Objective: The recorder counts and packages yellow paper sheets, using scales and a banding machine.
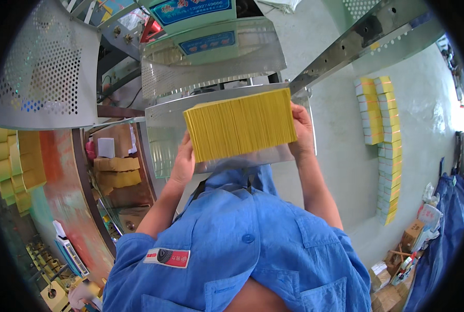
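Observation:
Between my two hands is a thick block of many thin yellow paper pieces (242, 127), packed tightly side by side with their edges facing me. My left hand (184, 160) presses on the block's left end. At the right end, my right hand (302, 130) has its fingers around the far corner and side. Parts of the fingers of both hands are hidden behind the block. Below and behind the block is a shiny metal tray (164, 148) of a machine, and beyond that rises a metal cover (211, 60). Whether the block touches the tray, I cannot tell.
A perforated metal panel (50, 78) stands at the far left, and a slanting metal bar (341, 47) at the far right. Rows of yellow-and-white bundles (390, 151) line the floor at right. Left are a reddish bench (73, 192) and a shelf with yellow paper stacks (117, 171).

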`<state>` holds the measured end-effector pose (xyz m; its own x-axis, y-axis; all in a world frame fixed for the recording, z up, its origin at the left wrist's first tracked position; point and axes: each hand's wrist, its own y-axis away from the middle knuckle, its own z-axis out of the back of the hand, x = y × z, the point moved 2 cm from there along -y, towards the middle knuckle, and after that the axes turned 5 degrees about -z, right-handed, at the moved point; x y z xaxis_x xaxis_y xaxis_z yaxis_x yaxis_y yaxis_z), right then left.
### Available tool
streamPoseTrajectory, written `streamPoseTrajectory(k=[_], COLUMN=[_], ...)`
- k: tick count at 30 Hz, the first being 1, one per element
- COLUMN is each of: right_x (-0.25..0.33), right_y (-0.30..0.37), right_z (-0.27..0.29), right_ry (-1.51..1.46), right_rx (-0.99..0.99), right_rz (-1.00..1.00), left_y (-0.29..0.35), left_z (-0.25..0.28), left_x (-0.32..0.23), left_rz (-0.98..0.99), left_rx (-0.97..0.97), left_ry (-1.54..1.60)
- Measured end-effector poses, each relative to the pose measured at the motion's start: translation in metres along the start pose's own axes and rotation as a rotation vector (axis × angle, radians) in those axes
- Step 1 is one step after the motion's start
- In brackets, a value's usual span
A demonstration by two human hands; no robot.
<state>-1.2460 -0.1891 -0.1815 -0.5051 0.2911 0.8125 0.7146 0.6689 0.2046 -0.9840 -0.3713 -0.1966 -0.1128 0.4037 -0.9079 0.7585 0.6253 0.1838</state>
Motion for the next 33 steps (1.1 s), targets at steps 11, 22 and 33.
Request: streamPoseTrajectory(k=[11,22,33], right_x=[0.006,0.054,0.056], right_y=[-0.040,-0.017,-0.002], right_z=[0.029,0.030,-0.171], right_ry=[-0.140,0.340,1.643], right_rx=[-0.329,-0.423,0.535], right_rz=[0.106,0.256,0.781], left_y=[-0.046,-0.059,-0.054], left_z=[-0.064,-0.027,-0.058], left_x=[0.018,0.038,0.016], left_rz=[-0.030,-0.220,-0.031], left_rx=[-0.001,0.041,0.011], left_ry=[-0.018,-0.353,0.042])
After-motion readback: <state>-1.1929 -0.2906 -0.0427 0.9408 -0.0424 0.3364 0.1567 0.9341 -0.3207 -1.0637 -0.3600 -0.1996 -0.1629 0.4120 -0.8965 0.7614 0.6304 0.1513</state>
